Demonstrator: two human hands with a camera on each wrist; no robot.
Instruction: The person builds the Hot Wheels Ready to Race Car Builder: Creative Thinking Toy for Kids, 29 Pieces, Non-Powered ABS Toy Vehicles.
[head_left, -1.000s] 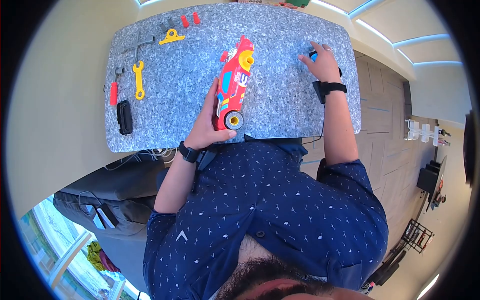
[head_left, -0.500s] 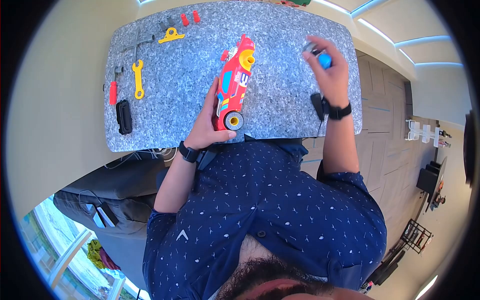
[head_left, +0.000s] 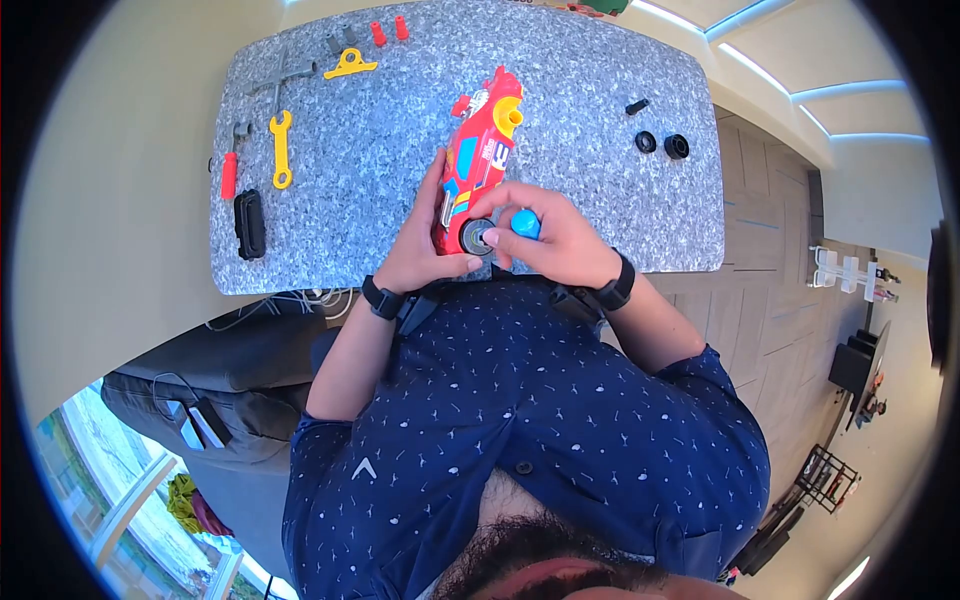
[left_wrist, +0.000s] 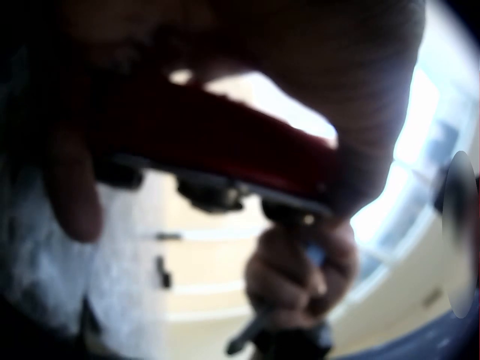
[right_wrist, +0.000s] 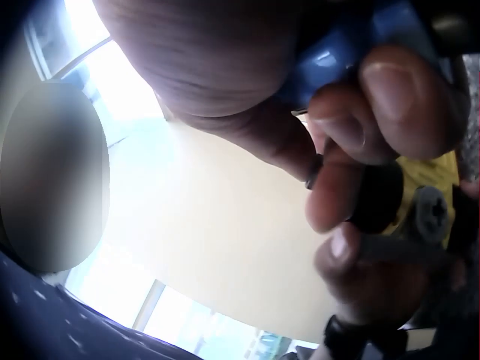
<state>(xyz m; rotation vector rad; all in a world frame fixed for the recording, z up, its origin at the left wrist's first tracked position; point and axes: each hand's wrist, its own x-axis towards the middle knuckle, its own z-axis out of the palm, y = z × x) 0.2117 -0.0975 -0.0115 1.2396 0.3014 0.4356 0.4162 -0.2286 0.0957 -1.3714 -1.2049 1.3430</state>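
In the head view, a person's left hand (head_left: 412, 248) grips one red toy car (head_left: 478, 165) above the near edge of the tabletop (head_left: 370, 150), while the right hand (head_left: 565, 245) angles inward, fingers curled around one blue piece (head_left: 525, 224) beside the car's near wheel (head_left: 476, 238). Two red pieces (head_left: 402, 28), one yellow wrench (head_left: 281, 150) and three small black parts (head_left: 677, 147) lie farther out. The dim left-wrist view shows the bent right hand below the car; the right-wrist view, fingertips against the blue piece.
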